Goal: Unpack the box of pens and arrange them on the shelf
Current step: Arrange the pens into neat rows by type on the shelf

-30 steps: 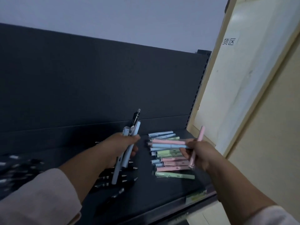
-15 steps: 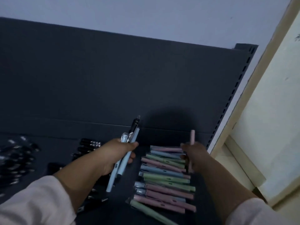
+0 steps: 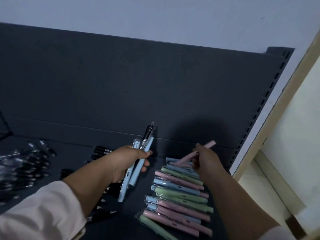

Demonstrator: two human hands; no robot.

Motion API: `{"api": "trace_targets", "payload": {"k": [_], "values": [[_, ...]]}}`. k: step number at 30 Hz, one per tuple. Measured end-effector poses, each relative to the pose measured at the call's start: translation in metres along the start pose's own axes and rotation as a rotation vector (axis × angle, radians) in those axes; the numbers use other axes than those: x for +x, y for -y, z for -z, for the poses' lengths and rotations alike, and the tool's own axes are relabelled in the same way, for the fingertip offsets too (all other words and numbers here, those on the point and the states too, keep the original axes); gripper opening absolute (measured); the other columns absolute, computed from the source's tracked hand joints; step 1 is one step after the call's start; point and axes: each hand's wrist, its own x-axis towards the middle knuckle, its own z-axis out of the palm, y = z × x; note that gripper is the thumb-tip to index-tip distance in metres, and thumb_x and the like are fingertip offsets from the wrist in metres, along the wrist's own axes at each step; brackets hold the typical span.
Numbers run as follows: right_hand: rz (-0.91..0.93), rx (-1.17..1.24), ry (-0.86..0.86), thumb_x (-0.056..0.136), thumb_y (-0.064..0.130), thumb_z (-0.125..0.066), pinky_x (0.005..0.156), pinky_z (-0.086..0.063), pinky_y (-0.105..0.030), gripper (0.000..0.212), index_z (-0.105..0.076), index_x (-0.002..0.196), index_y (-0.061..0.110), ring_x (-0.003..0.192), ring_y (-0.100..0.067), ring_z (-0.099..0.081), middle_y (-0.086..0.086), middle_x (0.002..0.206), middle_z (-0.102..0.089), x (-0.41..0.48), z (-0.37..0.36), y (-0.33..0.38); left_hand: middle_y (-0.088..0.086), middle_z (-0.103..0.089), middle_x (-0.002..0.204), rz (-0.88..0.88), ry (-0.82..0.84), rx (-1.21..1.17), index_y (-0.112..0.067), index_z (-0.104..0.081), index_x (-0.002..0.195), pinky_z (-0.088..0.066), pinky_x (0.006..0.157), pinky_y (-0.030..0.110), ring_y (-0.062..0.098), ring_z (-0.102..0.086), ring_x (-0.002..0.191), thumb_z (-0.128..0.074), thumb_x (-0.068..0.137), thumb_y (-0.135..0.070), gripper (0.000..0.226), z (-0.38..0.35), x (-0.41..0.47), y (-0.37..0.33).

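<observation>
My left hand (image 3: 128, 163) grips a small bundle of pens (image 3: 136, 168): pale blue ones and one black pen whose tip sticks up toward the back panel. My right hand (image 3: 206, 161) pinches a single pink pen (image 3: 188, 157), tilted up to the right, just above the far end of a stack of pastel pens (image 3: 178, 194). That stack of pink, green and blue wrapped pens lies side by side on the dark shelf (image 3: 138, 205). No box is in view.
Black pens (image 3: 102, 151) lie in rows on the shelf behind and under my left arm, and more dark pens (image 3: 22, 167) lie blurred at the far left. The shelf's back panel (image 3: 138, 87) rises behind. A slotted upright (image 3: 263, 103) and a pale wall panel (image 3: 294, 118) stand at the right.
The view has tilted down and closer to the shelf. My right hand has turned the pink pen from upright to slanted over the stack. My left hand keeps the same bundle.
</observation>
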Motion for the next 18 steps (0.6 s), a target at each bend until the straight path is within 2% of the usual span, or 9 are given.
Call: {"api": "trace_targets", "payload": {"k": [3,5,7,11,13,14,15,16,18], "values": [[-0.059,0.101,0.044,0.094,0.011,-0.058,0.047,-0.041,-0.026,0.012,-0.054,0.085,0.005,0.054,-0.015,-0.049,-0.008,0.062,-0.049,-0.001,0.003,-0.009,0.005,-0.074,0.078,-0.016,0.039,0.046,-0.010,-0.069,0.103,-0.050,0.064,0.028,0.017,-0.065,0.071,-0.063,0.089,-0.021,0.019,-0.001,-0.003,-0.002],[-0.107,0.082,0.049,0.092,0.010,-0.060,0.042,-0.043,-0.024,0.010,-0.056,0.087,0.003,0.053,-0.016,-0.051,-0.010,0.064,-0.052,-0.001,0.007,-0.015,0.006,-0.075,0.083,-0.023,0.054,0.055,-0.008,-0.068,0.102,-0.050,0.064,0.029,0.017,-0.066,0.074,-0.063,0.089,-0.021,0.019,-0.001,-0.004,-0.002],[-0.127,0.054,0.011,0.092,0.010,-0.062,0.044,-0.043,-0.026,0.013,-0.057,0.097,0.000,0.056,-0.018,-0.053,-0.010,0.068,-0.052,-0.001,0.012,-0.018,0.007,-0.075,0.086,-0.020,0.076,0.067,-0.010,-0.068,0.103,-0.051,0.065,0.030,0.017,-0.067,0.076,-0.063,0.090,-0.022,0.018,-0.001,-0.004,-0.003],[-0.061,-0.018,-0.094,0.091,0.012,-0.063,0.046,-0.038,-0.028,0.038,-0.050,0.124,-0.002,0.064,-0.024,-0.054,-0.017,0.080,-0.058,-0.004,0.020,-0.018,0.005,-0.075,0.087,-0.013,0.118,0.087,-0.014,-0.072,0.103,-0.050,0.064,0.028,0.015,-0.065,0.073,-0.063,0.089,-0.026,0.020,-0.001,-0.004,-0.003],[0.069,-0.124,-0.148,0.088,0.018,-0.066,0.055,-0.039,-0.031,0.063,-0.035,0.141,0.005,0.077,-0.028,-0.056,-0.021,0.102,-0.060,-0.006,0.020,-0.019,0.004,-0.074,0.083,-0.016,0.132,0.093,-0.015,-0.073,0.103,-0.051,0.065,0.027,0.014,-0.064,0.072,-0.063,0.089,-0.027,0.021,-0.003,-0.004,-0.003],[0.135,-0.202,-0.142,0.087,0.022,-0.066,0.062,-0.041,-0.033,0.067,-0.032,0.143,0.009,0.087,-0.029,-0.059,-0.019,0.115,-0.058,-0.011,0.017,-0.018,0.004,-0.073,0.081,-0.019,0.146,0.100,-0.014,-0.073,0.103,-0.051,0.066,0.027,0.014,-0.064,0.071,-0.063,0.089,-0.027,0.021,-0.004,-0.004,-0.003],[0.180,-0.243,-0.099,0.088,0.025,-0.066,0.067,-0.043,-0.034,0.060,-0.038,0.140,0.012,0.093,-0.027,-0.061,-0.013,0.122,-0.057,-0.017,0.013,-0.016,0.005,-0.073,0.080,-0.021,0.161,0.106,-0.013,-0.072,0.103,-0.052,0.067,0.028,0.015,-0.064,0.070,-0.063,0.089,-0.026,0.021,-0.004,-0.004,-0.003],[0.208,-0.251,-0.007,0.090,0.026,-0.064,0.068,-0.043,-0.032,0.046,-0.047,0.132,0.015,0.091,-0.023,-0.063,-0.006,0.120,-0.059,-0.027,0.007,-0.012,0.007,-0.073,0.081,-0.021,0.175,0.110,-0.012,-0.072,0.104,-0.052,0.068,0.028,0.015,-0.064,0.070,-0.063,0.089,-0.026,0.022,-0.005,-0.004,-0.003],[0.199,-0.228,0.203,0.093,0.028,-0.060,0.066,-0.044,-0.029,0.024,-0.059,0.116,0.022,0.077,-0.014,-0.064,0.005,0.110,-0.064,-0.046,-0.007,-0.007,0.010,-0.074,0.083,-0.021,0.201,0.122,-0.011,-0.070,0.104,-0.053,0.070,0.029,0.017,-0.066,0.072,-0.064,0.088,-0.025,0.022,-0.007,-0.006,-0.003]]}}
